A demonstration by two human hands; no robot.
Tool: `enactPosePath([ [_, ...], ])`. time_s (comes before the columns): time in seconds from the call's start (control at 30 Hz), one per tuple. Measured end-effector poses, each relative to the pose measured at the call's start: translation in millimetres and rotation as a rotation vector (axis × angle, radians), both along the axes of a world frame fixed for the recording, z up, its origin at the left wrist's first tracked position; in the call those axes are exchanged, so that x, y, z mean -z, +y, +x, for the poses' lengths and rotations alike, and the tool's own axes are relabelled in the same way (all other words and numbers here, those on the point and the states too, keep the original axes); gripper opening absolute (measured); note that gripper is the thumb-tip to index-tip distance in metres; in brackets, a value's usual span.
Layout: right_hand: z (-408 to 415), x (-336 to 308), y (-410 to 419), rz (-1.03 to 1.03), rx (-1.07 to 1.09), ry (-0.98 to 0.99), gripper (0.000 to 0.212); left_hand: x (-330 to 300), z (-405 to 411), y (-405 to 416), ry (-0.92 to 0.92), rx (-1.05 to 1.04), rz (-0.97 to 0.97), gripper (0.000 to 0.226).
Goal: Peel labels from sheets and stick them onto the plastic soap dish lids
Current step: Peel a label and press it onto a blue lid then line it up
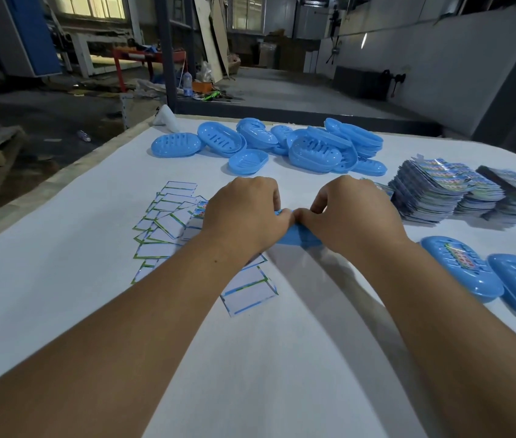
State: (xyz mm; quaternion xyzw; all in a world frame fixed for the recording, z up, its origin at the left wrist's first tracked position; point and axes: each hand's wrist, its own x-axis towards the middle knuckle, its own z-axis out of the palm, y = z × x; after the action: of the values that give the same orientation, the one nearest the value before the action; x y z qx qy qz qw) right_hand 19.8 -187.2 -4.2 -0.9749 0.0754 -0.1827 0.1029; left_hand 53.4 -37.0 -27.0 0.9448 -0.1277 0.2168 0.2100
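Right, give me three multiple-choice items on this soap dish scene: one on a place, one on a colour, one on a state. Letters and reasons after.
1. Where do the stacks of unused label sheets lie?
A. to the right of the hands
B. at the table's left edge
C. on the floor

2. What colour are the soap dish lids piled at the far side of the table?
A. red
B. blue
C. white

3. What are the left hand and right hand doing?
A. both resting flat and idle
B. both on one blue lid between them
C. each lifting a label stack

Answers: 1 A, the stacks sit on the right side of the table. 2 B, the whole pile is light blue. 3 B, curled fingers of both meet on the lid.
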Motion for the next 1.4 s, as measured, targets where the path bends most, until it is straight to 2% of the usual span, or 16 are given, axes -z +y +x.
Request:
enactPosePath([
  [0.23,1,5,-4,0.069,0.012,-0.016,0.049,2,-2,5,0.047,-0.008,-0.032,0.027],
  [0.37,0,5,-12,0.153,-0.014,0.005,0.035,-1,-2,9,0.031,0.000,-0.068,0.020],
  [0.43,-2,2,-14,0.194,-0.104,-0.024,0.033,-3,-3,12,-0.011,0.007,-0.090,0.019],
  [0.53,-9,1,-7,0.229,-0.328,0.042,0.050,-6,-4,14,-0.069,0.027,-0.116,0.020],
  [0.67,-14,3,3,0.060,-0.425,0.133,0.061,-5,-5,14,-0.090,0.067,-0.142,0.016],
  [0.87,-40,0,5,-0.118,-0.253,0.167,0.056,-4,-6,14,-0.111,0.072,-0.124,0.014],
  [1.1,-84,8,-7,-0.243,-0.053,0.061,0.061,-6,-10,17,-0.092,0.088,-0.141,0.012],
  [1.4,-94,9,-32,-0.147,0.082,0.138,0.054,-5,-15,15,-0.061,0.117,-0.121,0.011],
])
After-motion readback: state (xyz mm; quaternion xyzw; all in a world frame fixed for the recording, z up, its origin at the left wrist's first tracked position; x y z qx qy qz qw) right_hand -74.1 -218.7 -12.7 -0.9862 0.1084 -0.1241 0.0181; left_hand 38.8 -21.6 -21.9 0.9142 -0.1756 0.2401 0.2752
